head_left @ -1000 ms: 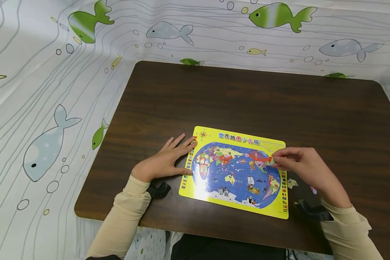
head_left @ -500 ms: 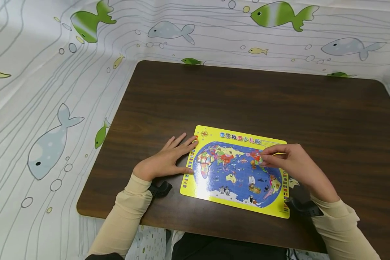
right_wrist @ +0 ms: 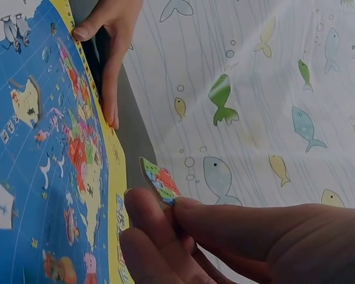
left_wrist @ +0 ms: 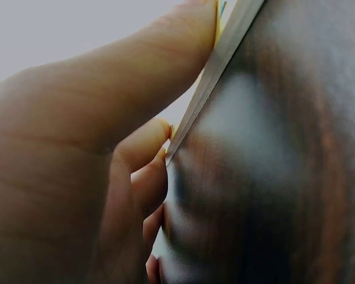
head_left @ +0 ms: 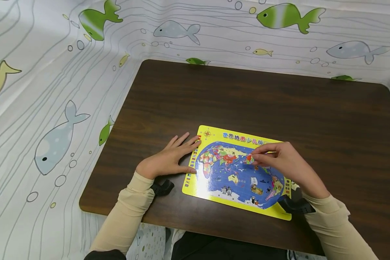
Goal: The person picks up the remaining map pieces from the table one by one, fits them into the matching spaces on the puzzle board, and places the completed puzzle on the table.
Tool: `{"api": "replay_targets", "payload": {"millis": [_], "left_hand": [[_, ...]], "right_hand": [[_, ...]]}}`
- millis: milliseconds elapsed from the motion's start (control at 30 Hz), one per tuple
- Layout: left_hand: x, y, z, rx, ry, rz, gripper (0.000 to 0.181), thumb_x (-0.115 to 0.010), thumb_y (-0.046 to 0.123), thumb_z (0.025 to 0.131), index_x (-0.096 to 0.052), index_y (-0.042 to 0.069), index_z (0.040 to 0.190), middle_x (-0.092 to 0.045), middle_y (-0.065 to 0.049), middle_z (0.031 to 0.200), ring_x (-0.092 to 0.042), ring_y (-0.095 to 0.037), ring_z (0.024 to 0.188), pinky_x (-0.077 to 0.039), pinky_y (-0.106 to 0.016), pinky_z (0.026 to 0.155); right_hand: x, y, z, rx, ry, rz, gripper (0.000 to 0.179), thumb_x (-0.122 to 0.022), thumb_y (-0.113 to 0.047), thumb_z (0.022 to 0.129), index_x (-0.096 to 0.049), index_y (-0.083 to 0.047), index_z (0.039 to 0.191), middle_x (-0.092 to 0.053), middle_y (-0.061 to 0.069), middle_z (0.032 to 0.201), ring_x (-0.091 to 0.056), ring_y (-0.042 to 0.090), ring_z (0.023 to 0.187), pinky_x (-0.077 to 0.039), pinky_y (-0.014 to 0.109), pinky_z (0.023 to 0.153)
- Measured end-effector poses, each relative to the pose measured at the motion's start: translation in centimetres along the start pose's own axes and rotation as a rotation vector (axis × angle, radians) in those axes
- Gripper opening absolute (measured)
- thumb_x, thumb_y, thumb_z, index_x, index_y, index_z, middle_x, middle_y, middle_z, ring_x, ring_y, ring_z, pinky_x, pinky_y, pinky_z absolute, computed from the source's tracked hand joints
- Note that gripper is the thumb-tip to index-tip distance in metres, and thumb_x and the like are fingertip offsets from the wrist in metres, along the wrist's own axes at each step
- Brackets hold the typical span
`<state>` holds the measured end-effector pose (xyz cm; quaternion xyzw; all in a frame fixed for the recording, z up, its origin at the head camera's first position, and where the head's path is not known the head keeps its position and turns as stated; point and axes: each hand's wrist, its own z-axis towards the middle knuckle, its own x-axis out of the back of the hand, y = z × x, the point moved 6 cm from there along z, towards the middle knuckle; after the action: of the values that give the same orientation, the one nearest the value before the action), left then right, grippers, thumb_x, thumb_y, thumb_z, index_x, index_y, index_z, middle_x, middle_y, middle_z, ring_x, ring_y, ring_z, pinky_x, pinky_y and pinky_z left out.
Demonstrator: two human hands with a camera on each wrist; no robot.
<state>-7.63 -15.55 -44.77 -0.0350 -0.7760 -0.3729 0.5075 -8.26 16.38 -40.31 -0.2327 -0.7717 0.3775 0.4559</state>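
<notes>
The head view was bright and fairly even, with white glare over the near left part of the map board [head_left: 224, 180] and a dark, soft shadow by the right sleeve [head_left: 338, 225]. The left wrist view was dim and hazy, its tabletop [left_wrist: 284, 177] blurred by pale reflections. The right wrist view looked greyer and muted.

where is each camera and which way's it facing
Head: on the head, facing forward and down at the yellow-bordered rectangular world-map board; shows left grip, right grip, beige fabric sleeves.
Left wrist: on that wrist, facing the board's edge; shows left thumb and fingers.
Right wrist: on that wrist, facing across the board toward white fish-print sheet; shows both grips, the right pinching a flat multicoloured piece.
Head and right wrist share board, sheet, piece, grips.
</notes>
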Motion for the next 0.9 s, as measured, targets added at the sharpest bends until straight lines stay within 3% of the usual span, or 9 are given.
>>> {"api": "replay_targets", "payload": {"millis": [233,433,733,900], "left_hand": [[-0.1,-0.1,0.1,0.021,-0.016,-0.002,0.103,-0.076,0.057,0.089,-0.019,0.025,0.168,-0.009,0.007,0.178,0.003,-0.029,0.166,0.003,-0.06,0.132],[-0.2,-0.1,0.3,0.023,-0.016,0.008,0.113,-0.08,0.063,0.081,-0.019,0.023,0.168,-0.009,0.005,0.178,0.004,-0.03,0.166,0.002,-0.059,0.132],[-0.2,0.0,0.4,0.002,-0.011,0.031,0.112,-0.08,0.062,0.082,-0.019,0.022,0.168,-0.01,0.004,0.178,0.003,-0.03,0.166,0.003,-0.059,0.132],[-0.2,0.0,0.5,0.002,-0.012,0.028,0.112,-0.081,0.06,0.082,-0.02,0.021,0.168,-0.01,0.002,0.178,0.002,-0.032,0.166,0.002,-0.06,0.132]], "right_hand": [[-0.7,-0.5,0.7,-0.002,-0.026,-0.002,0.028,-0.072,-0.017,0.1,-0.075,0.0,0.122,-0.08,0.017,0.112,-0.081,0.027,0.095,-0.065,0.035,0.083],[-1.2,-1.1,1.4,0.021,-0.033,-0.007,0.025,-0.072,-0.017,0.1,-0.076,-0.002,0.12,-0.081,0.013,0.104,-0.079,0.024,0.084,-0.064,0.032,0.075],[-2.2,-1.3,2.3,0.003,-0.06,0.025,0.025,-0.07,-0.017,0.101,-0.075,-0.002,0.12,-0.08,0.015,0.108,-0.081,0.025,0.094,-0.061,0.031,0.066],[-3.0,-1.4,2.7,0.011,-0.098,0.03,0.026,-0.07,-0.018,0.101,-0.075,-0.002,0.12,-0.082,0.013,0.101,-0.081,0.024,0.093,-0.055,0.031,0.059]]}}
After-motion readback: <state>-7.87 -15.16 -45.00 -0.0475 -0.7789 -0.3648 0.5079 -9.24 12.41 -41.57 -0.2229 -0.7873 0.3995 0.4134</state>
